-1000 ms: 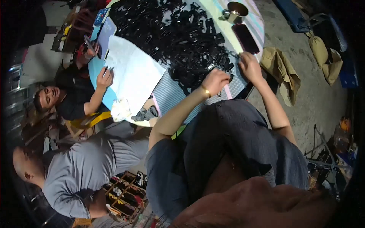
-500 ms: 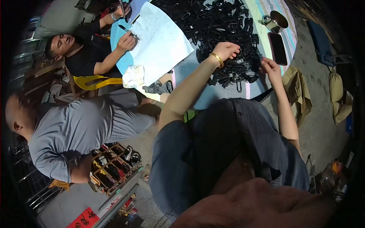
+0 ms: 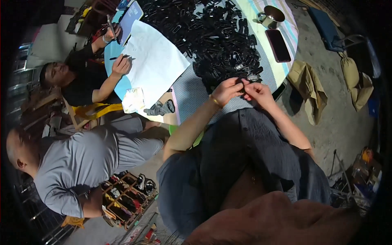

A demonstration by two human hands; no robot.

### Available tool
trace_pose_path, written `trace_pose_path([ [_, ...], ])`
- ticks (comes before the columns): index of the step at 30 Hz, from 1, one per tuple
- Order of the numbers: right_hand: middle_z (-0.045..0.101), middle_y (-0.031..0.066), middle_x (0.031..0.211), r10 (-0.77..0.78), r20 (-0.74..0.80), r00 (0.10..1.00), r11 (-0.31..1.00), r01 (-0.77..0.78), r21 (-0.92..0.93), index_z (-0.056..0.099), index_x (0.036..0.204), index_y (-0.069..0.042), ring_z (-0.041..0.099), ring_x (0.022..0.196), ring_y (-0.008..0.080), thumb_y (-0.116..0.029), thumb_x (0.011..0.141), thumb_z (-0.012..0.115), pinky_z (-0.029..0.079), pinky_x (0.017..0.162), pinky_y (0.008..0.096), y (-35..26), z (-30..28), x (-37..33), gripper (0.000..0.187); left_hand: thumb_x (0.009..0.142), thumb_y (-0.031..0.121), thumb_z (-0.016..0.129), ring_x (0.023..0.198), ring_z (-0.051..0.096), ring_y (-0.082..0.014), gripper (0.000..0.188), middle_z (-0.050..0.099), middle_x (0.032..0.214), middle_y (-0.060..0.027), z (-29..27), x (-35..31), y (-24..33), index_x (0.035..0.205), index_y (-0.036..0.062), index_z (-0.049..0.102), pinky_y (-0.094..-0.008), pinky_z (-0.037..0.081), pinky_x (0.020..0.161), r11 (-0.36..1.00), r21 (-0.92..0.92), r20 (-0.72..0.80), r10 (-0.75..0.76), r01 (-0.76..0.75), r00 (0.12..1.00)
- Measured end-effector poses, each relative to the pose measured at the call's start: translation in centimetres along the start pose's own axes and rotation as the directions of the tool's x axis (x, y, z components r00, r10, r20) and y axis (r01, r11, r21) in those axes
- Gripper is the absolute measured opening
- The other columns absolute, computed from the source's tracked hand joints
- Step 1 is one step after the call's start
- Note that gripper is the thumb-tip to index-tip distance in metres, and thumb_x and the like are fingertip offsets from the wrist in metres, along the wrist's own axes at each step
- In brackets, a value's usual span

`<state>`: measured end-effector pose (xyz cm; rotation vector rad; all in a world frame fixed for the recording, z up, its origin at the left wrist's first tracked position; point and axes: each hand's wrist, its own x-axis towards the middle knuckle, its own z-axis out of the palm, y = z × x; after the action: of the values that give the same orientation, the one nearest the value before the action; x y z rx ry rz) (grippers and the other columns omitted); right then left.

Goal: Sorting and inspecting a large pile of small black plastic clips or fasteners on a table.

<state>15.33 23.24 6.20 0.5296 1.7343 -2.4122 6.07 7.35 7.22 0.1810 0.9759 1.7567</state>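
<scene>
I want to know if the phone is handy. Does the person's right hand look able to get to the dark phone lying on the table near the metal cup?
Probably yes. The right hand is at the table's near edge, pinching a small black part with the left hand. The phone lies flat beyond it on bare striped cloth, uncovered.

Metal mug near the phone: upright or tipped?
Upright. The metal mug stands on the table with its round mouth facing up, handle to one side, beside the dark phone. Contents: cannot tell.
</scene>
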Motion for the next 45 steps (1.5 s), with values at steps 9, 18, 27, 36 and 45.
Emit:
trace_pose_path([
  [9,0.055,0.0122,0.082,-0.597,0.035,0.801,0.381,0.322,-0.867,0.059,0.09,-0.003,0.057,0.073,0.0304,-0.005,0.071,0.06,0.046,0.064,0.0364,0.8,-3.7,0.0,0.019,0.083,0.016,0.056,0.071,0.055,-0.0108,0.021,0.058,0.08,-0.0039,-3.1,-0.9,-2.9,0.096,-0.0001,0.056,-0.0231,0.045,0.068,0.908,0.4,0.067,-0.166,0.126,0.984],
  [18,0.051,0.0124,0.088,-0.578,0.224,0.785,0.204,0.405,-0.891,0.056,0.098,-0.005,0.051,0.085,0.0305,-0.01,0.067,0.067,0.043,0.073,0.0372,0.2,-3.5,3.6,0.033,0.076,0.013,0.061,0.068,0.056,-0.0117,0.018,0.061,0.078,-0.0084,-3.3,4.4,-5.6,0.09,0.0007,0.059,-0.0273,0.046,0.062,0.617,0.784,0.022,0.075,-0.064,0.997],
  [27,0.057,0.0126,0.087,-0.587,0.277,0.761,0.234,0.487,-0.842,0.06,0.092,-0.003,0.055,0.085,0.0307,-0.011,0.071,0.065,0.045,0.075,0.0371,-1.3,-4.6,5.5,0.023,0.077,0.007,0.064,0.072,0.06,-0.0109,0.025,0.065,0.085,-0.0071,-5.3,5.8,-5.2,0.099,-0.002,0.059,-0.0246,0.049,0.068,0.673,0.735,-0.145,0.277,-0.084,0.95],
  [36,0.057,0.0089,0.082,-0.515,0.281,0.81,0.059,0.36,-0.931,0.063,0.083,-0.006,0.053,0.083,0.0276,-0.012,0.071,0.061,0.045,0.071,0.0364,-3.1,-8.0,9.0,0.013,0.087,0.008,0.051,0.087,0.06,-0.0187,0.03,0.057,0.099,-0.0108,-1.9,1.8,0.5,0.115,-0.0024,0.048,-0.0301,0.051,0.078,0.978,0.207,-0.136,0.011,0.018,0.991],
  [45,0.054,0.0126,0.07,-0.365,0.5,0.786,-0.252,0.433,-0.865,0.051,0.07,-0.002,0.055,0.073,0.029,-0.014,0.072,0.054,0.046,0.065,0.039,-3.4,-7.5,10.4,0.012,0.087,0.006,0.05,0.089,0.058,-0.0185,0.035,0.055,0.1,-0.0106,-0.8,0.5,2.5,0.12,-0.0017,0.044,-0.0344,0.05,0.081,0.989,0.095,-0.183,0.132,-0.116,0.974],
])
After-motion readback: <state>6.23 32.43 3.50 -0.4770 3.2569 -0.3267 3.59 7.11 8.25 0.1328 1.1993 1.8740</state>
